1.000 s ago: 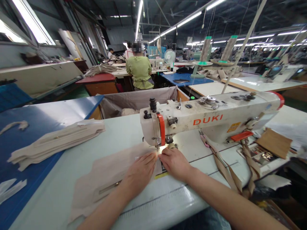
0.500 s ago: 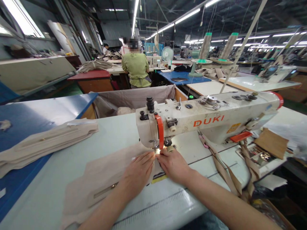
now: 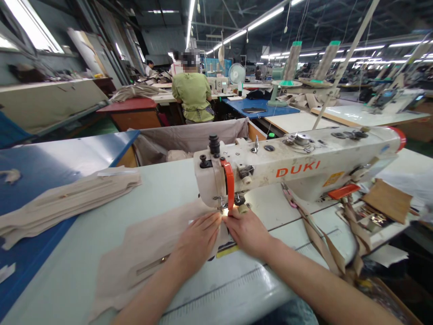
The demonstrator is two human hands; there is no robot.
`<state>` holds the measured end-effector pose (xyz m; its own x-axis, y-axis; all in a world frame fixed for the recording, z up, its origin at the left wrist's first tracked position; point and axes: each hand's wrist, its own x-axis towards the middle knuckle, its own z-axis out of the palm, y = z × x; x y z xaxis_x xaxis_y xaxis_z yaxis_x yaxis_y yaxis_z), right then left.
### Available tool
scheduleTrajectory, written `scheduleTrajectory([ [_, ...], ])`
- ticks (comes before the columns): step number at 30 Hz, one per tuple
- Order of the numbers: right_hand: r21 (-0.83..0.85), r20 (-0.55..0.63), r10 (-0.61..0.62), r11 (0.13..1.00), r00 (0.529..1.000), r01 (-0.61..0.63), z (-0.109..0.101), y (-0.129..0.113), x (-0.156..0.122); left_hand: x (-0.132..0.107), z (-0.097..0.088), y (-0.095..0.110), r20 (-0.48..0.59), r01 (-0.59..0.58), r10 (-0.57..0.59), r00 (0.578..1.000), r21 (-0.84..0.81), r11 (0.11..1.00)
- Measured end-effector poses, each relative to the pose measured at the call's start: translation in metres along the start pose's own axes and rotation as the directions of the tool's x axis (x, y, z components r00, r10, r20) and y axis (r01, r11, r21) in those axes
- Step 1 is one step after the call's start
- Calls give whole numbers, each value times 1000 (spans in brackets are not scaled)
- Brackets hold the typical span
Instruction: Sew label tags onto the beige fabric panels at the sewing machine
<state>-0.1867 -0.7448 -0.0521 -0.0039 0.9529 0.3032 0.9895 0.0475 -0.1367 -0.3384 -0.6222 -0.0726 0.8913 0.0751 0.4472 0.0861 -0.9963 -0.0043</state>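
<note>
The left hand (image 3: 199, 237) lies flat on the beige cloth (image 3: 154, 232) – its grip uncurled, pressing from above. The right hand (image 3: 249, 231) curls beneath the sewing machine (image 3: 338, 149) – whether its grip pinches cloth, I cannot tell. The cloth spreads toward the desk's (image 3: 169, 180) near edge; stacked pieces (image 3: 74, 198) straddle its left edge.

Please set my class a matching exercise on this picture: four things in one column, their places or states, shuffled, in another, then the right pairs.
1. left hand
2. folded cloth stack
3. thread cones
4. brown patch

A. right of the flat red lever
B. green-topped, beyond the sewing machine
C. palm down on beige fabric
D. partly on a blue tabletop

Pairs: 1-C, 2-D, 3-B, 4-A
</note>
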Motion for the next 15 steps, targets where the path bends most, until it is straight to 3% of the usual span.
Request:
scheduleTrajectory([
  [15,-7,1,-12,1000,1000,12,-2,-1,1,0,4,-5,38,53,-51,998,-50,997],
])
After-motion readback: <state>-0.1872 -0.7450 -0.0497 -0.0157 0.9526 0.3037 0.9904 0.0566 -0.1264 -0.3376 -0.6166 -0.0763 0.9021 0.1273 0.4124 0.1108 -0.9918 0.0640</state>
